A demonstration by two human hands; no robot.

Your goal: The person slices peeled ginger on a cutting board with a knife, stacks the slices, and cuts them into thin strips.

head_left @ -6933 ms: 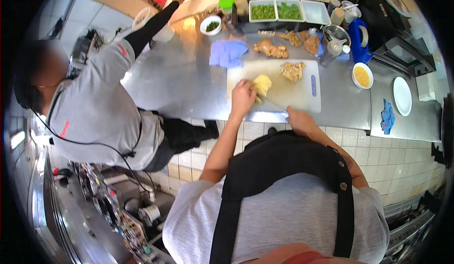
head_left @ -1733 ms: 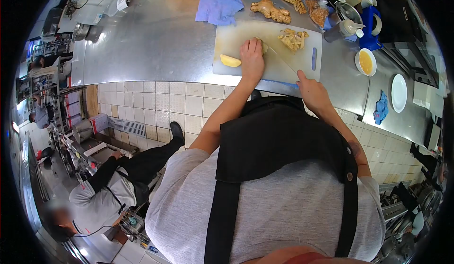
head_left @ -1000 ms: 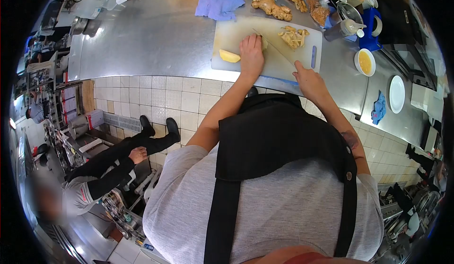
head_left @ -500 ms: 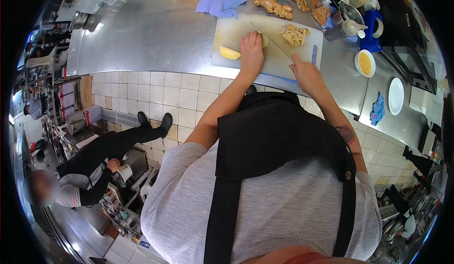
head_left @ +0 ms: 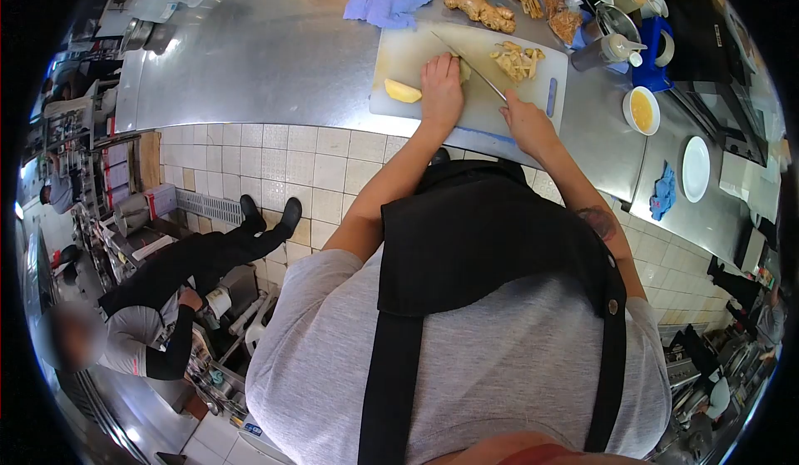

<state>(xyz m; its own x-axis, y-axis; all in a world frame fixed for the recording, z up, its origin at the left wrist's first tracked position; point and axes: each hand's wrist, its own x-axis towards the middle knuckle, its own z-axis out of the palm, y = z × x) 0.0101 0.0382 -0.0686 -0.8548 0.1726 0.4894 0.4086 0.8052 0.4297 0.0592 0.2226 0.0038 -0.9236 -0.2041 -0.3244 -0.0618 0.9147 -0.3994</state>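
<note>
A white cutting board [head_left: 487, 115] lies on the steel counter. My left hand [head_left: 442, 90] presses down with closed fingers on a pale piece of ginger [head_left: 464, 72], mostly hidden under it. Wrapped round a handle, my right hand [head_left: 529, 124] holds a knife [head_left: 478, 72], its long blade slanting up and left beside the left fingertips, against the ginger. Left of my left hand rests a peeled yellow ginger piece [head_left: 403, 91]. A pile of ginger trimmings [head_left: 518, 61] sits at the board's upper right. Beyond the board lies a knobbly unpeeled ginger root [head_left: 481, 10].
A purple-blue cloth [head_left: 388, 1] lies beyond the board's left corner. To the right stand a squeeze bottle [head_left: 612, 50], a bowl of yellow contents [head_left: 641, 110], a white oval plate [head_left: 696, 169] and a blue cloth [head_left: 663, 192]. A co-worker [head_left: 158, 298] stands behind on the left.
My right hand and the knife have moved left, bringing the blade closer to my left fingers. My left hand stays nearly in place. The co-worker's arm has shifted.
</note>
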